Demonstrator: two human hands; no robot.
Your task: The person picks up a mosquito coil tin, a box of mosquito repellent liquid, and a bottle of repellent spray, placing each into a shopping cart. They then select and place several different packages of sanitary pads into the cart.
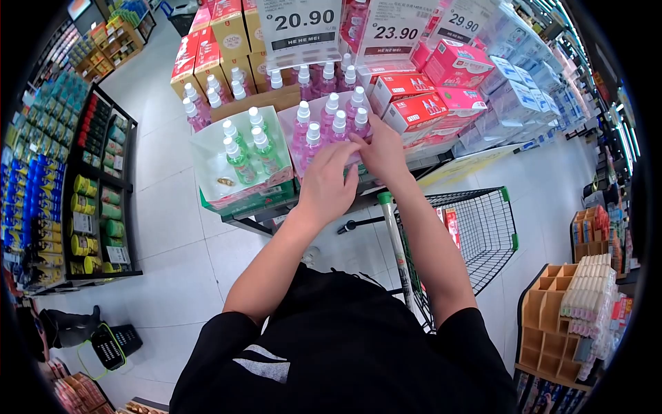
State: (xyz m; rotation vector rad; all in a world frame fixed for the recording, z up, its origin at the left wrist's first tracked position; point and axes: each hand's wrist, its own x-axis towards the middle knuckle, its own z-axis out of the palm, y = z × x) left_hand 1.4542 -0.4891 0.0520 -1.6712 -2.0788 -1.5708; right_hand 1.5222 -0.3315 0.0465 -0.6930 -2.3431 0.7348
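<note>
Pink spray bottles (313,139) with white caps stand in several rows in an open pink-edged box (293,141). My left hand (324,185) lies over the front of that box, its fingers stretched to the right, thumb apart. At the box's right front corner, my right hand (383,153) has its thumb and fingers around the body of a pink spray bottle (361,124). The fingertips of both hands almost meet and hide the lower bottles. To the left, green spray bottles (240,164) stand in a white-sided box (210,169) with a small gold-coloured item (225,181).
Price signs (301,31) rise behind the bottles. Red cartons (415,114) are stacked to the right. A shopping cart (483,238) stands close by my right arm, its handle (396,241) beneath the forearm. Shelves (103,200) line the left; a black basket (116,345) sits on the floor.
</note>
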